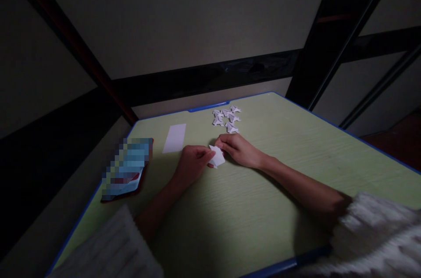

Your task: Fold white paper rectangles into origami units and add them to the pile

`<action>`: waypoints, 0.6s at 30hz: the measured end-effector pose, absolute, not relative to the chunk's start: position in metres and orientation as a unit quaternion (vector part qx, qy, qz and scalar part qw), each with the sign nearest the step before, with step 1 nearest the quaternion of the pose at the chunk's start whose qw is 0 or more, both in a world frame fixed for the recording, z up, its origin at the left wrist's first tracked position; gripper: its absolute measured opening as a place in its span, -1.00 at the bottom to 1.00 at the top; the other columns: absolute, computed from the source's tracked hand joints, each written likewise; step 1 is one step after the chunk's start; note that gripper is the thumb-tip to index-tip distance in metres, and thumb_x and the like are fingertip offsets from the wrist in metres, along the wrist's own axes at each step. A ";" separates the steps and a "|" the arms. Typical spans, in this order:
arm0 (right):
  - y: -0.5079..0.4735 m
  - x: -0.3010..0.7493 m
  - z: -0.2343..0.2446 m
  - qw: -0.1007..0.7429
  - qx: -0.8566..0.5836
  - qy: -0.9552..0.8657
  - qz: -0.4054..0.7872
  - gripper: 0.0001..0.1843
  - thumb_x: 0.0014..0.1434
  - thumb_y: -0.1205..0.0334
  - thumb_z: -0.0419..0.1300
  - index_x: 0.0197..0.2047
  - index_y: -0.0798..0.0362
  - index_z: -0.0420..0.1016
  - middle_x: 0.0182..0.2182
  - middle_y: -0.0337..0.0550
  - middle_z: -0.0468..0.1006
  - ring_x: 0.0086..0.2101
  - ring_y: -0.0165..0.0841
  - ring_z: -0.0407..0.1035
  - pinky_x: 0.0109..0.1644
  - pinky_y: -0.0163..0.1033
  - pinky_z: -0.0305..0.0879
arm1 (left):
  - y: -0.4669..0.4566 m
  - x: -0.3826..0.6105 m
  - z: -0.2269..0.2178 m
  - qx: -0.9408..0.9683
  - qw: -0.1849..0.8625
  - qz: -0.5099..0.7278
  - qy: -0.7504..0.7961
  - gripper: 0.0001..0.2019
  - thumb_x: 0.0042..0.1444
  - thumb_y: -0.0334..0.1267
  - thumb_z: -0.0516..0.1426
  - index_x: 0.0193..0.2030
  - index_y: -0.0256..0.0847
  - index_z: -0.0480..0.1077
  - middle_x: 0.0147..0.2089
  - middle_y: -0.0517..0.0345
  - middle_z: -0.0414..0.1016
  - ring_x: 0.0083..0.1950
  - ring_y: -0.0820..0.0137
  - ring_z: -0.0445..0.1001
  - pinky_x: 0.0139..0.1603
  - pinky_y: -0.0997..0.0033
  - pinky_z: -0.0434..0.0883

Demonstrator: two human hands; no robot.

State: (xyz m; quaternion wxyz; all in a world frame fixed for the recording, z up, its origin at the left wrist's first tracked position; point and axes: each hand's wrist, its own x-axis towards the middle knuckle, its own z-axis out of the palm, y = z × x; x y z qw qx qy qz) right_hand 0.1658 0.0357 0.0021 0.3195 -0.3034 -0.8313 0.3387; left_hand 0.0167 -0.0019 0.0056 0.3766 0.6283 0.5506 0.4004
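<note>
Both hands meet over the middle of a pale green table (pixel 263 208) with a blue edge. My left hand (pixel 192 162) and my right hand (pixel 238 148) pinch a small folded white paper piece (pixel 217 156) between their fingertips, just above the tabletop. A flat white paper slip (pixel 174 138) lies to the left of my left hand. Beyond my right hand, near the far edge, sits a cluster of several small folded white paper shapes (pixel 227 119).
A phone (pixel 126 167) in a red case, its screen blurred, lies near the table's left edge. Dark bed-frame posts (pixel 332 28) and a horizontal rail stand behind the table against a plain wall. White knitted sleeves cover my upper forearms.
</note>
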 end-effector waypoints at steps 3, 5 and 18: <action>0.036 0.165 0.000 0.322 -0.301 -0.799 0.409 -0.76 0.09 0.31 -0.11 -0.56 0.16 0.22 -0.64 -0.28 0.20 -0.58 -0.53 0.06 -0.49 -0.38 0.02 | -0.001 0.016 0.004 0.630 0.376 0.401 0.549 -0.82 -0.18 -0.35 0.08 -0.72 -0.30 0.36 -0.73 0.26 0.37 -0.65 0.54 0.31 -0.60 0.60 0.25; 0.035 0.163 -0.001 0.325 -0.305 -0.767 0.461 -0.77 0.07 0.26 -0.07 -0.55 0.16 0.21 -0.65 -0.30 0.17 -0.61 -0.54 0.03 -0.53 -0.39 -0.02 | 0.000 0.016 0.002 0.632 0.374 0.406 0.544 -0.81 -0.17 -0.33 0.07 -0.71 -0.30 0.36 -0.72 0.25 0.38 -0.63 0.54 0.32 -0.59 0.60 0.24; 0.036 0.158 -0.003 0.399 -0.336 -0.681 0.514 -0.83 -0.06 0.26 0.05 -0.59 0.16 0.21 -0.68 -0.32 0.18 -0.63 -0.56 0.02 -0.56 -0.38 -0.06 | 0.003 0.015 0.000 0.607 0.440 0.411 0.518 -0.82 -0.11 -0.26 0.06 -0.61 -0.31 0.34 -0.66 0.20 0.41 -0.62 0.56 0.35 -0.60 0.61 0.25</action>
